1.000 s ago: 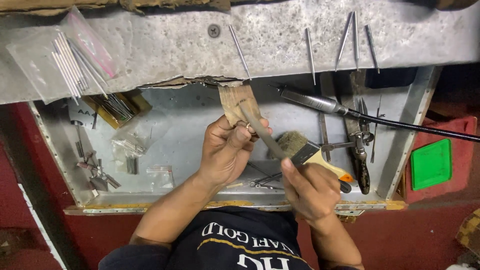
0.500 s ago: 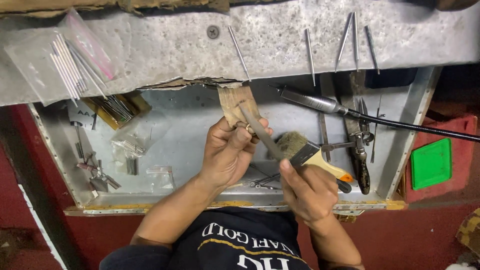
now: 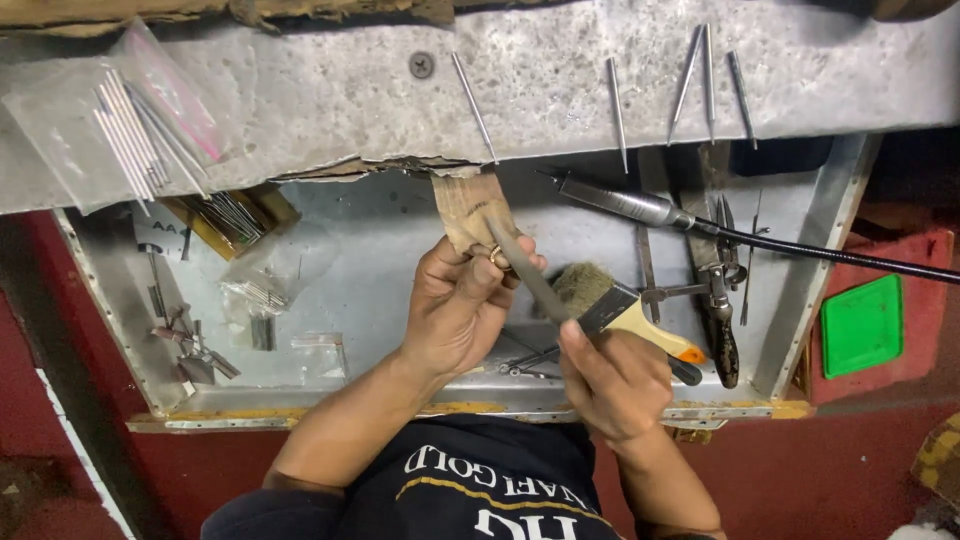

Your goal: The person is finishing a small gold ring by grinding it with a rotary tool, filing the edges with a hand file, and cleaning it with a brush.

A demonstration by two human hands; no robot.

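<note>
the left hand (image 3: 462, 305) is pinching a small gold ring (image 3: 496, 258) against the wooden peg (image 3: 470, 208); the right hand (image 3: 612, 378), closed on a file (image 3: 528, 272), is angling it up-left onto the ring.

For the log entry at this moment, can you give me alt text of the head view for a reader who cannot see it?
Over a metal bench tray, the left hand pinches a small ring against a wooden bench peg while the right hand lays a flat file on it. A paintbrush, pliers and a flex-shaft handpiece lie nearby.
</note>
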